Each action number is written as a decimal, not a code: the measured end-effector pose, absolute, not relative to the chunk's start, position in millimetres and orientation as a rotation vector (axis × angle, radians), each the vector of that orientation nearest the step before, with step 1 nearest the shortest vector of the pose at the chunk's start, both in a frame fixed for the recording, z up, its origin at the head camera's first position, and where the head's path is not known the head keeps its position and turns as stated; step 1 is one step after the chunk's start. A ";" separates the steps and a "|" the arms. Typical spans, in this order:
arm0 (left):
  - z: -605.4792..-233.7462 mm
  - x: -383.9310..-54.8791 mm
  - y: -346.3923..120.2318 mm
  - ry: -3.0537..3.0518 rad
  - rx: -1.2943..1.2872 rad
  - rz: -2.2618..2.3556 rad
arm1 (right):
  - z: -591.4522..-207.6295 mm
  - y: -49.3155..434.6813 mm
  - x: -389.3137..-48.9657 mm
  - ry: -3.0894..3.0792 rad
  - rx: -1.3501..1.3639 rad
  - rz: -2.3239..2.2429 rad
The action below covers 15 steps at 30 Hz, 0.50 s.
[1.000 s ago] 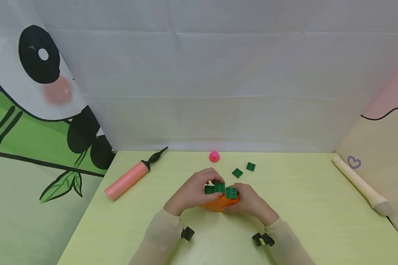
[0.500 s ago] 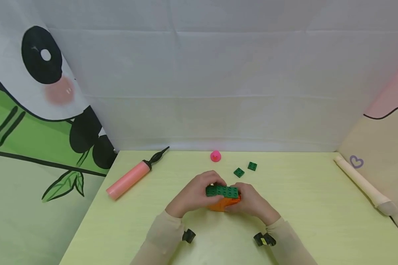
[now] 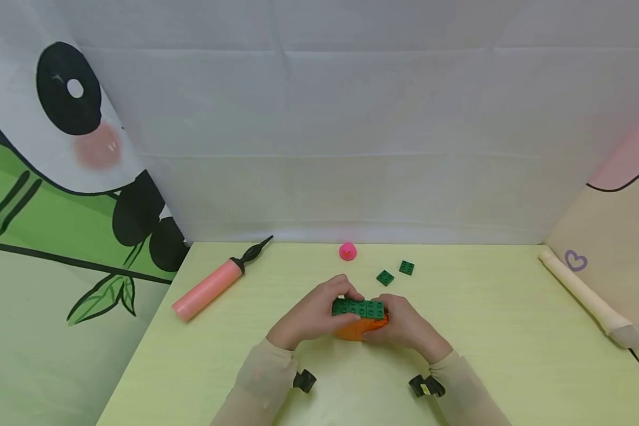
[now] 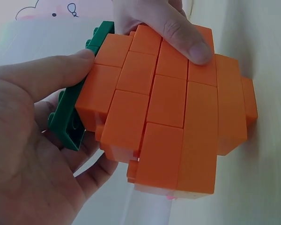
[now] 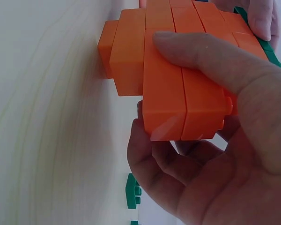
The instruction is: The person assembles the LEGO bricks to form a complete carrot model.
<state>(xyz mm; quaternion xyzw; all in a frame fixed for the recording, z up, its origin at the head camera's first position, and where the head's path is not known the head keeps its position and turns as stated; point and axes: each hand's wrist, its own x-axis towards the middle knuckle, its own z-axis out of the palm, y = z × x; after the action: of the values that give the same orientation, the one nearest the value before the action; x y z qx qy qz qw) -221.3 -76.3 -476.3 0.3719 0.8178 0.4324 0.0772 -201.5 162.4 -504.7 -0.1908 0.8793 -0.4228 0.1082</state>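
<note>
In the head view my left hand (image 3: 319, 307) pinches a row of green studded building bricks (image 3: 358, 308) on top of an orange brick build (image 3: 355, 329). My right hand (image 3: 406, 326) grips that build from the right side. The left wrist view shows the orange bricks (image 4: 164, 103) stepped and stacked in layers, with the green row (image 4: 68, 115) along one end and overhanging there. The left thumb (image 4: 65, 70) lies at the seam between green and orange. Across the orange face stretches the right thumb (image 5: 192, 49) in the right wrist view, its fingers curled behind.
Two small green bricks, one nearer (image 3: 385, 278) and one farther (image 3: 406, 268), lie beyond the hands. A pink rubber duck (image 3: 348, 251) sits by the back edge. To the left is a pink hand pump (image 3: 209, 289); a cream roll (image 3: 586, 294) lies along the right edge.
The green bricks on top stood apart and uneven one second ago; by half a second ago they had come together into one straight row. Both hands keep nearly the same place.
</note>
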 end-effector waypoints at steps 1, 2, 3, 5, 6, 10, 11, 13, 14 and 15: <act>-476.0 -221.4 -76.4 2.455 1.119 1.292 | -504.5 162.2 -201.5 2.588 -0.562 -1.245; -475.8 -221.4 -76.3 2.460 1.126 1.288 | -504.5 162.1 -201.8 2.587 -0.557 -1.248; -475.6 -221.3 -76.2 2.462 1.133 1.287 | -504.5 162.0 -201.8 2.585 -0.553 -1.251; -475.1 -221.1 -75.6 2.460 1.143 1.292 | -504.2 162.1 -201.3 2.584 -0.546 -1.253; -475.2 -220.9 -75.5 2.454 1.143 1.299 | -504.2 162.3 -200.9 2.586 -0.543 -1.252; -476.6 -221.7 -76.9 2.416 1.104 1.325 | -504.6 162.4 -199.5 2.589 -0.529 -1.245; -477.4 -222.4 -78.0 2.414 1.090 1.320 | -504.5 162.3 -199.2 2.587 -0.526 -1.245; -479.6 -224.9 -81.1 2.418 1.054 1.299 | -504.5 161.9 -199.2 2.585 -0.517 -1.245; -481.0 -226.6 -82.9 2.425 1.035 1.280 | -504.5 161.9 -199.6 2.585 -0.511 -1.246; -482.0 -228.2 -84.7 2.432 1.016 1.258 | -504.4 161.8 -200.1 2.583 -0.505 -1.249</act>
<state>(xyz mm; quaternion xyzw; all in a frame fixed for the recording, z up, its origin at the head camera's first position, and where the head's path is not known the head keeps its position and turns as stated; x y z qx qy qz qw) -228.2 -84.7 -482.0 0.3459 0.8276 0.4280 0.1104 -200.1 161.8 -504.4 -0.1723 0.8809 -0.4259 0.1139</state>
